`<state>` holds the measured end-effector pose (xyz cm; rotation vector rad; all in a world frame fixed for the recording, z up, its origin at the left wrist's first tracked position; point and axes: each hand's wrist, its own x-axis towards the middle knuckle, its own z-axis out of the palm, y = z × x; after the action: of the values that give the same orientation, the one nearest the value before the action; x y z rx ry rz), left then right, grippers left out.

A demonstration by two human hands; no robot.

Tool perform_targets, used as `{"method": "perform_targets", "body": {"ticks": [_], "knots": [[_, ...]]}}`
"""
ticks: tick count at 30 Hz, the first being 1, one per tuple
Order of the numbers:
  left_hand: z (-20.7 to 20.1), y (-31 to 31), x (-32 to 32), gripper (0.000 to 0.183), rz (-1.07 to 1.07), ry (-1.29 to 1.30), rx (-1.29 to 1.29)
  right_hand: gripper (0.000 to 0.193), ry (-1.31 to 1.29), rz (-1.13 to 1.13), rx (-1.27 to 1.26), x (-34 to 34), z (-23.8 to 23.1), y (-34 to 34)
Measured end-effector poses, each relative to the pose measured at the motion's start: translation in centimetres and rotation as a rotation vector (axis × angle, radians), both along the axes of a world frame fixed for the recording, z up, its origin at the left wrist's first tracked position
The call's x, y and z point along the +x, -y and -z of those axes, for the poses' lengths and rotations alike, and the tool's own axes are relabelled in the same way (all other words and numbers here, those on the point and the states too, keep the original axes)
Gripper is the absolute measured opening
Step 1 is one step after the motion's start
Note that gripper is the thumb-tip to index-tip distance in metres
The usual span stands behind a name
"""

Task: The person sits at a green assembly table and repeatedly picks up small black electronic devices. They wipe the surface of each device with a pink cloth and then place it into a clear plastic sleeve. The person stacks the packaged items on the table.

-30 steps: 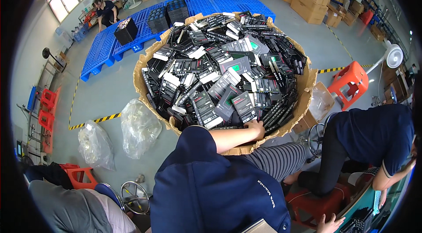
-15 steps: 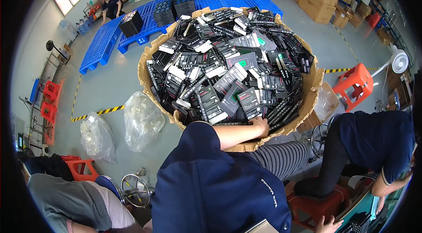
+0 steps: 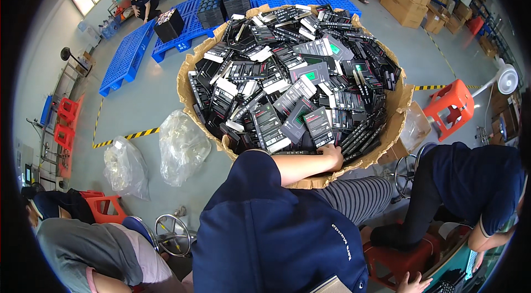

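My left hand (image 3: 332, 158) reaches across my body to the near rim of a big round cardboard bin (image 3: 407, 106). Its fingers are curled down on a flat black box, their tips partly hidden among the packed boxes. Flat black boxes (image 3: 267, 127) with white edges and printing fill the bin in a loose heap; a few bear a bright green patch. Along the near right inside wall, several boxes stand on edge in a row. Far lower right, beside a green-topped table (image 3: 451, 276), my right hand (image 3: 414, 283) shows with spread fingers and nothing in it.
Clear plastic bags (image 3: 182, 146) lie left of the bin. Blue pallets (image 3: 124, 63) with black stacks stand behind it. On the right are a red stool (image 3: 451, 109), a white fan (image 3: 505, 79) and a seated co-worker (image 3: 470, 182). Another co-worker (image 3: 94, 249) sits at lower left.
The view has shifted slightly. My left hand stays at the bin's near rim, and my right hand remains by the table. The person in pink shorts at the back has taken a step.
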<state>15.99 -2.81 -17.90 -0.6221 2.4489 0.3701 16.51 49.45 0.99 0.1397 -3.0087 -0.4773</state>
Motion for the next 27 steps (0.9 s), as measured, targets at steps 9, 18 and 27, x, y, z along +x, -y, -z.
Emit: {"method": "perform_targets", "body": {"ticks": [9,18,27], "knots": [[0.6,0.3,-0.3,0.045,-0.017,0.005,0.034,0.064,0.001,0.007,0.006,-0.1,0.0,0.1],[0.7,0.1,-0.1,0.039,-0.007,-0.013,0.002,0.065,-0.003,0.01,-0.01,-0.2,0.3,-0.2],[0.7,0.0,-0.1,0.038,0.003,0.0,-0.027,0.064,-0.009,0.007,-0.005,-0.2,0.5,-0.6]]}}
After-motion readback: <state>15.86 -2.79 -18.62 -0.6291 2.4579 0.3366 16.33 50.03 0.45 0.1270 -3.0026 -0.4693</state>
